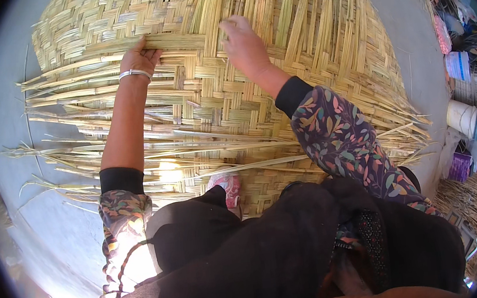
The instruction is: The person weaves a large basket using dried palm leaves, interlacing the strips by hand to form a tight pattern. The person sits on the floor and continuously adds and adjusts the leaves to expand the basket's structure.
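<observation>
A large woven mat (233,100) of split, straw-coloured reeds spreads over the floor in front of me, with long loose ends at its left and right. My left hand (140,60), a silver bangle at its wrist, is closed on a flat reed strip (178,41) lying crosswise near the mat's far part. To the right of that strip's end, my right hand (246,48) hovers low over the weave with curled fingers. It is beside several lengthwise strips (210,15); whether a strip is between its fingers is hidden.
Grey floor (13,138) borders the mat. A pink patterned shoe (228,188) rests at the mat's near edge. Along the right stand a white bucket (462,118), a blue-and-white container (457,66), a purple container (460,166) and a heap of dry stalks (476,199).
</observation>
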{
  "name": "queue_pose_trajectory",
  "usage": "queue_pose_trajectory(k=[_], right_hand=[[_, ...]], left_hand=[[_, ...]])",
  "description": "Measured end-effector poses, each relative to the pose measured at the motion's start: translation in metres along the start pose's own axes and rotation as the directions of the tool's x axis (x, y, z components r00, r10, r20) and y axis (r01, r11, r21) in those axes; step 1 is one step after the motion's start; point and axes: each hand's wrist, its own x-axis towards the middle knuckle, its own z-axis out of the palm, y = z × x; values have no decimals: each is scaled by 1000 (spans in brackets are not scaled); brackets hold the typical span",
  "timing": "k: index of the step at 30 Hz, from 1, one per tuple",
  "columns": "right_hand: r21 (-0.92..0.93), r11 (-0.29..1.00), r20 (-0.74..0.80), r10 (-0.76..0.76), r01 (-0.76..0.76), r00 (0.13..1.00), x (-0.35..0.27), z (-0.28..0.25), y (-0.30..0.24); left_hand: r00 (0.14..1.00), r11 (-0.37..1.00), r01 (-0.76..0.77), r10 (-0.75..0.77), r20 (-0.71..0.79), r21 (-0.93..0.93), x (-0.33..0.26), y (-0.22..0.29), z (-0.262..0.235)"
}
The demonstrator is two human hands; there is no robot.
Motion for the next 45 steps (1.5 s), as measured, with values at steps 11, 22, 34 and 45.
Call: queue_pose_trajectory(k=[11,22,34,45], right_hand=[[-168,982,560,18,92,829,81,23,-44],[-125,963,224,260,-237,939,62,26,-57],[41,863,-33,505,-503,863,56,52,-48],[112,822,77,553,-558,830,59,55,-35]], left_hand=[[780,976,-108,-35,625,190,-2,30,-6],[730,931,-109,-164,664,349,10,29,42],[909,656,-245,-102,405,714,34,-6,67],[771,906,-278,13,637,318,16,-9,62]])
